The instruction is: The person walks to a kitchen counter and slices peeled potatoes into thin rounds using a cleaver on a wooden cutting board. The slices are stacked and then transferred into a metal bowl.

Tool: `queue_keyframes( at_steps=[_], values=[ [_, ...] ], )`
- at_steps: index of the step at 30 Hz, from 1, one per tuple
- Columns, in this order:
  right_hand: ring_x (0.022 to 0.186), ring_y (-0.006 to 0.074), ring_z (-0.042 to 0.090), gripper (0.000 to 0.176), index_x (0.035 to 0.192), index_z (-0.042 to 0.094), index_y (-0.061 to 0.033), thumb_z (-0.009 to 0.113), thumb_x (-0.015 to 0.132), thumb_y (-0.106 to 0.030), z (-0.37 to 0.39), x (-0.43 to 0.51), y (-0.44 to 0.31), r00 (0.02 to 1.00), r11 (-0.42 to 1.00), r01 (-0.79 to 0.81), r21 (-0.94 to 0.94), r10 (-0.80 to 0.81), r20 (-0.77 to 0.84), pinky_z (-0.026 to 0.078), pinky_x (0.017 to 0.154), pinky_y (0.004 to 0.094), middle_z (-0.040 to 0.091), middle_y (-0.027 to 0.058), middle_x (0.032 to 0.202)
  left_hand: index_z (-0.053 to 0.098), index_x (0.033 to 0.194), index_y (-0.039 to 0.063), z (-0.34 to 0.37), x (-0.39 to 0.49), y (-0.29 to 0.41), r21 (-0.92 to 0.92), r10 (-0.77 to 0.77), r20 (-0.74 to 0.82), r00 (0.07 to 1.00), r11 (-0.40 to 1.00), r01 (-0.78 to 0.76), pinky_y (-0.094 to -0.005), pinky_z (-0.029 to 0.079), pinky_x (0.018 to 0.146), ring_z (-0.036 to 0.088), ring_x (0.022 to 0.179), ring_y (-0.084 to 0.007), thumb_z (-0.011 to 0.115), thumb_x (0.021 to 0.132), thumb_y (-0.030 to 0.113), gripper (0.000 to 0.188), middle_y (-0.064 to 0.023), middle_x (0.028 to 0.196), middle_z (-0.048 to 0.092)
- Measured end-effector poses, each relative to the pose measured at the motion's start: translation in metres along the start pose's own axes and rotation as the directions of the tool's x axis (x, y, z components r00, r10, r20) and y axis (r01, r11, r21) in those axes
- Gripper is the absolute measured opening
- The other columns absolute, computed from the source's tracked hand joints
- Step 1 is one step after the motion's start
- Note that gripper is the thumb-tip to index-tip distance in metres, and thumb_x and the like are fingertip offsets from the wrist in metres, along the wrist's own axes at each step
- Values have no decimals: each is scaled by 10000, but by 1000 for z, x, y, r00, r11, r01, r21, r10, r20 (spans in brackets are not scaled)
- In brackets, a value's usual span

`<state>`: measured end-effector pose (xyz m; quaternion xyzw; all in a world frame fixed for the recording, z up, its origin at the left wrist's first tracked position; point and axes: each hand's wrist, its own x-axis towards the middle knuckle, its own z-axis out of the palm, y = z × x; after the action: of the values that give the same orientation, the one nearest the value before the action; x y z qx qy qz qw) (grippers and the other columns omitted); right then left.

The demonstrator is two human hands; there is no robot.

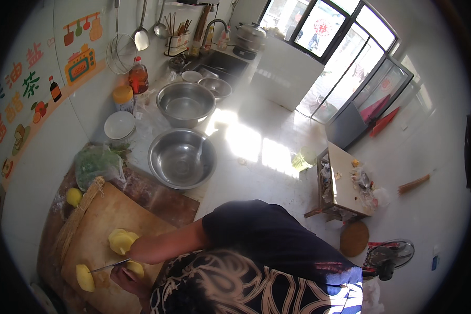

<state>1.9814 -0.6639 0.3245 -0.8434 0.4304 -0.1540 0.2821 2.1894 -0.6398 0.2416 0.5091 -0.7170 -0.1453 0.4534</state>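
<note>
On a wooden cutting board [98, 219], my right hand [139, 253] grips a knife [109, 265], seen nearly edge-on; its handle is hidden under the hand. Close below the blade is my left hand [127, 279], fingers curled. Whether it holds anything is hidden. A yellow peeled potato piece [136, 269] lies between the two hands, partly covered. Several potato slices [121, 240] are stacked just beyond my right hand. Near the knife's tip lies a larger cut potato piece [85, 278]. One whole yellow potato [74, 197] sits past the board's far edge.
A straw brush [80, 212] lies along the board's far edge. Beside the board are a plastic bag of greens [98, 163], a steel basin [182, 158], another steel basin [185, 103] and white bowls [119, 125]. A low wooden table [343, 178] and a fan [388, 255] stand behind.
</note>
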Motion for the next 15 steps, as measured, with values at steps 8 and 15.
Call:
queue_keyframes(
  at_steps=[8,15],
  values=[
    [883,423,692,241,1060,659,8,584,860,-102,39,36,6,998,999,-18,-44,21,58,549,746,503,696,227,878,666,1060,-50,2,-1,-4,-29,0,-44,999,1000,-2,-450,455,931,561,1054,-339,504,1031,154,262,-191,1088,604],
    [847,415,694,270,1098,650,-6,574,885,-154,36,28,4,999,998,-43,-43,44,28,542,719,519,693,213,859,648,1078,-53,3,-3,-9,-68,30,-77,997,997,-35,-447,464,932,565,1052,-354,530,1017,86,193,-207,1095,592]
  ],
)
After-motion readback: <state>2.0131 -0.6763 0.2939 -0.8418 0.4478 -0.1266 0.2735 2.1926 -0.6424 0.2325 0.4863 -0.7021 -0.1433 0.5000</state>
